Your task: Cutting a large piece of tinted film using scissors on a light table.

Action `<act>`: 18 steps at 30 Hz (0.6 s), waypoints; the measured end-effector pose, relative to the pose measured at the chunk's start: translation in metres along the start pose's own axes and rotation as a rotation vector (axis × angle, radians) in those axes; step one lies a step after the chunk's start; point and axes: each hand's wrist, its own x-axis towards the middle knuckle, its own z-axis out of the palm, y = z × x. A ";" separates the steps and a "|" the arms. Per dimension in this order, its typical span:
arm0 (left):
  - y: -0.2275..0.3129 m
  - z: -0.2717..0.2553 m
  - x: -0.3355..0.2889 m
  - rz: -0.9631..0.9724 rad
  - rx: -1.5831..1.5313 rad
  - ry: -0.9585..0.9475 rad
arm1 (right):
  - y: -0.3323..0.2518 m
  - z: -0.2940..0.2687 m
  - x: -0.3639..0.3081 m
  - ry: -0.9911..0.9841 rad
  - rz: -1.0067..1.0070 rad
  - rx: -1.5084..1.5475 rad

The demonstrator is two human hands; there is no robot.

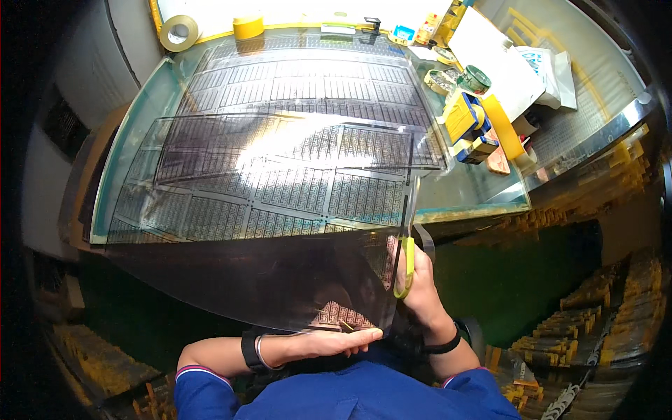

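A large dark transparent film sheet (210,276) printed with rows of circuit patterns lies partly on the glass table (476,189) and hangs over its near edge toward me. My left hand (343,341) pinches the sheet's near right corner, with some fingers hidden beneath it. At the sheet's right edge, my right hand (422,283) grips scissors with lime-green handles (409,262). Their blades point away from me along that edge; whether they are apart is hard to see. Under the sheet lies another patterned film (294,87), washed out by bright glare.
Tape rolls (179,33) and a yellow roll (248,27) stand along the far edge. To the right are a green tape roll (474,80), a yellow-and-blue object (465,119) and a white sheet (500,66). Dark green floor shows below the table.
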 end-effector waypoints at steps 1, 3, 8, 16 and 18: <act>-0.004 -0.001 0.002 -0.013 -0.009 -0.031 | 0.001 -0.002 0.002 -0.020 -0.055 -0.030; -0.008 -0.001 0.004 -0.016 -0.020 -0.069 | -0.008 -0.001 0.003 -0.013 -0.061 -0.046; -0.008 0.000 0.003 -0.020 0.031 -0.042 | -0.003 0.001 0.006 0.065 0.042 0.096; 0.000 0.003 0.000 -0.014 0.102 -0.068 | -0.004 -0.013 0.008 0.014 -0.170 -0.029; -0.001 0.004 0.000 -0.045 0.130 -0.061 | 0.002 -0.017 0.010 0.015 -0.220 -0.056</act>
